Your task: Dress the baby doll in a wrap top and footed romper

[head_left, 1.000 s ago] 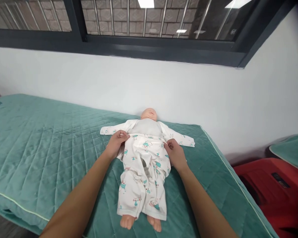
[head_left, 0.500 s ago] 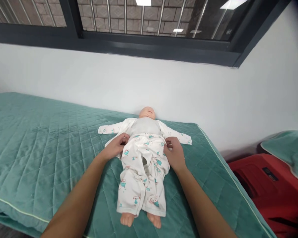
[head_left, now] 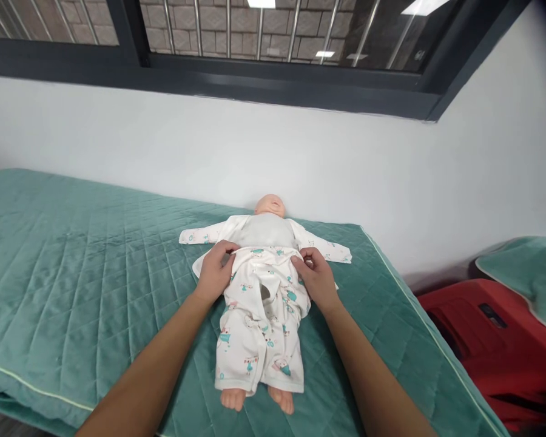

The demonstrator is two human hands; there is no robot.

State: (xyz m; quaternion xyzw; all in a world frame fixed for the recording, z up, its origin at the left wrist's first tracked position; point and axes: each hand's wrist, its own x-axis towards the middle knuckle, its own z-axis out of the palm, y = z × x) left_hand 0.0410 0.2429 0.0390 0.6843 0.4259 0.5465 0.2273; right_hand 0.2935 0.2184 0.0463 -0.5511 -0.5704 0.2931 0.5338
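A baby doll [head_left: 269, 205] lies on its back, head toward the wall and feet toward me. It wears white printed pants [head_left: 246, 328] with an opening at the crotch. A white printed top [head_left: 330, 250] lies spread open, its sleeves stretched to both sides, leaving the pale chest bare. My left hand [head_left: 217, 267] pinches the waistband at the doll's hip on the left. On the other side, my right hand [head_left: 316, 276] grips the waistband with thumb and fingers. Both feet stick out of the pant legs.
A green quilted cover [head_left: 95, 273] spreads over the bed under the doll. Behind it stand a white wall [head_left: 164, 145] and a dark-framed window [head_left: 273, 79] with bars. To the right of the bed are a red plastic object [head_left: 495, 340] and more green cloth [head_left: 528, 273].
Both hands have moved inward and slightly up along the waistband, which now lies a little differently across the belly. The doll stays in place.
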